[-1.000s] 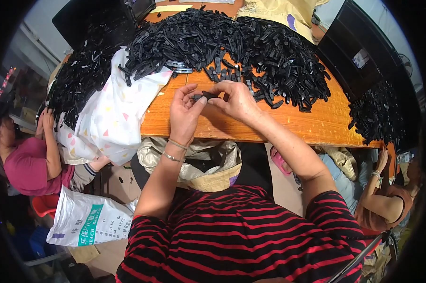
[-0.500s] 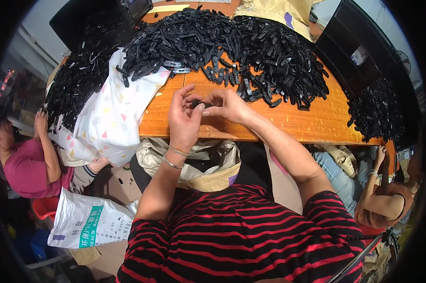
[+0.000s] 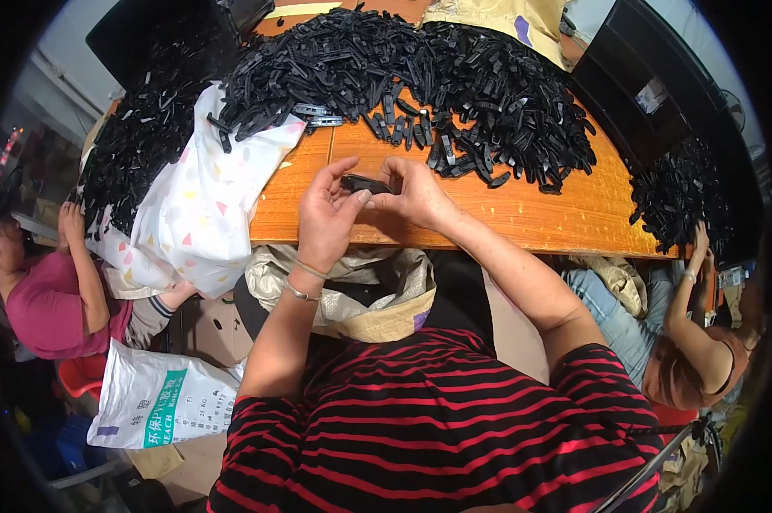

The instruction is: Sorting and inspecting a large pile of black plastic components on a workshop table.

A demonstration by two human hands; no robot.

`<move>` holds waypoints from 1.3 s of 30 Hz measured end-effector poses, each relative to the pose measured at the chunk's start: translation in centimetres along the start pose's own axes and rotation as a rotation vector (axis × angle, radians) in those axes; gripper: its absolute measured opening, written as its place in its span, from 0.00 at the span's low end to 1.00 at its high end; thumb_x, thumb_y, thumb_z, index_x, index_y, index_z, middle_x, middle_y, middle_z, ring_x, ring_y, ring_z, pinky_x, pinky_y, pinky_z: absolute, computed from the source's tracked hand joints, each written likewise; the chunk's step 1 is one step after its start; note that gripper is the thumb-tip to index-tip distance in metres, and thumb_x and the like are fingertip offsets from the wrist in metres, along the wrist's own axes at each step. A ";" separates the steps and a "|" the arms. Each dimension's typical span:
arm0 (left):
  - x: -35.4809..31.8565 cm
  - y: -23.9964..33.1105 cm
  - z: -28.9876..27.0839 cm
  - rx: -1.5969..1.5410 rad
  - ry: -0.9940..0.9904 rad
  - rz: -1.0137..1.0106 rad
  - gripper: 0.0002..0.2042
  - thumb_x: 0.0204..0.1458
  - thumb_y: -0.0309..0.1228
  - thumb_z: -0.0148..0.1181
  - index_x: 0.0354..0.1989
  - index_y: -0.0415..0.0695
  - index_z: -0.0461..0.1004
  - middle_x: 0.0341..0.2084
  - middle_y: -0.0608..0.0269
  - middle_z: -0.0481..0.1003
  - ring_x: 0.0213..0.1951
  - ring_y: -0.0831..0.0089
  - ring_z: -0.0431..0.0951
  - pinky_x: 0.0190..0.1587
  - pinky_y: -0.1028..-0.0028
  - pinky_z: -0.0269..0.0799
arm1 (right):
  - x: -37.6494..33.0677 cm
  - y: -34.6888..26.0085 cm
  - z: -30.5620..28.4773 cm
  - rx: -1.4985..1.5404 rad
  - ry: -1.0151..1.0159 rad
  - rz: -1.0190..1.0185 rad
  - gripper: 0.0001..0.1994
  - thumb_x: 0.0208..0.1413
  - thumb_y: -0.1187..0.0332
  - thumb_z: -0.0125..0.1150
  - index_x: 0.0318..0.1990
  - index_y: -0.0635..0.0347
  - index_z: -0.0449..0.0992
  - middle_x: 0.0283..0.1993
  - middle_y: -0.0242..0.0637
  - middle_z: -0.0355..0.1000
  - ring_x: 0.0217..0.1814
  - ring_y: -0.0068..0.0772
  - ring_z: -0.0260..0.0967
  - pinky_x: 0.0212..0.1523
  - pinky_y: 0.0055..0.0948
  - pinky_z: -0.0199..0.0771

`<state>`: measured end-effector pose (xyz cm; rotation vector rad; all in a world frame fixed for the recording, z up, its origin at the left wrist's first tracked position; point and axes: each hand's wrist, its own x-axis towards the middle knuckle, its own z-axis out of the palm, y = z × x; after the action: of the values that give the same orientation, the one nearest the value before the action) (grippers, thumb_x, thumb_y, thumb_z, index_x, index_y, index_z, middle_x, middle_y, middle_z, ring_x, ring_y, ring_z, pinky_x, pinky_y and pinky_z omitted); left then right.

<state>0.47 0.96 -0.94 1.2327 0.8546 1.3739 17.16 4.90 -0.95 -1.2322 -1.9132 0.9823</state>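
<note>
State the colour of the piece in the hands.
The piece is black, clearest in the head view.

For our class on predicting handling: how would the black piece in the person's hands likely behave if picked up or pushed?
The black piece is probably stiff: it shows no sag between the left hand and right hand. It seems light, as a pinch supports it. Pushed, it would likely slide rather than roll, given its long, flat-looking shape.

Wooden table (image 3: 548, 218) under heaped black pieces (image 3: 343, 68)
</note>
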 end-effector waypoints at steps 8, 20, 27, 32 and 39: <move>-0.3 0.5 -0.2 -0.018 -0.013 0.033 0.19 0.51 0.16 0.58 0.52 0.32 0.66 0.41 0.58 0.73 0.42 0.77 0.75 0.48 0.79 0.71 | -0.9 -1.6 -0.5 -0.091 0.050 -0.051 0.18 0.41 0.61 0.74 0.31 0.65 0.72 0.24 0.41 0.73 0.26 0.35 0.72 0.28 0.33 0.70; -0.2 -0.8 -1.4 -0.116 0.004 -0.080 0.13 0.52 0.20 0.59 0.47 0.35 0.70 0.37 0.64 0.74 0.40 0.80 0.74 0.44 0.83 0.70 | -1.4 -0.9 0.4 -0.284 0.261 -0.385 0.13 0.49 0.62 0.69 0.34 0.64 0.77 0.22 0.37 0.70 0.22 0.25 0.66 0.25 0.26 0.67; -0.3 -0.3 -1.3 -0.031 -0.003 -0.079 0.08 0.54 0.21 0.58 0.41 0.36 0.70 0.31 0.64 0.75 0.30 0.81 0.75 0.35 0.83 0.73 | -1.7 -1.4 -0.5 0.016 -0.027 -0.038 0.13 0.49 0.62 0.68 0.33 0.64 0.77 0.28 0.44 0.74 0.28 0.43 0.73 0.29 0.35 0.71; -0.1 0.6 -1.5 0.029 -0.055 -0.160 0.07 0.56 0.22 0.57 0.42 0.36 0.70 0.29 0.63 0.76 0.28 0.80 0.76 0.34 0.83 0.74 | -1.6 -2.0 -1.1 -0.368 0.105 -0.338 0.11 0.51 0.63 0.65 0.34 0.63 0.76 0.27 0.43 0.73 0.27 0.40 0.72 0.29 0.33 0.70; -0.7 -0.6 -0.4 -0.276 0.072 -0.191 0.07 0.56 0.27 0.58 0.39 0.37 0.71 0.29 0.59 0.77 0.29 0.77 0.79 0.33 0.82 0.75 | -0.8 -1.8 -1.7 0.027 -0.086 -0.051 0.11 0.58 0.65 0.58 0.33 0.68 0.75 0.23 0.31 0.70 0.26 0.17 0.62 0.26 0.25 0.63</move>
<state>0.19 0.40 -1.79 0.8723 0.7806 1.3356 18.07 4.04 1.34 -1.1371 -1.9811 1.0467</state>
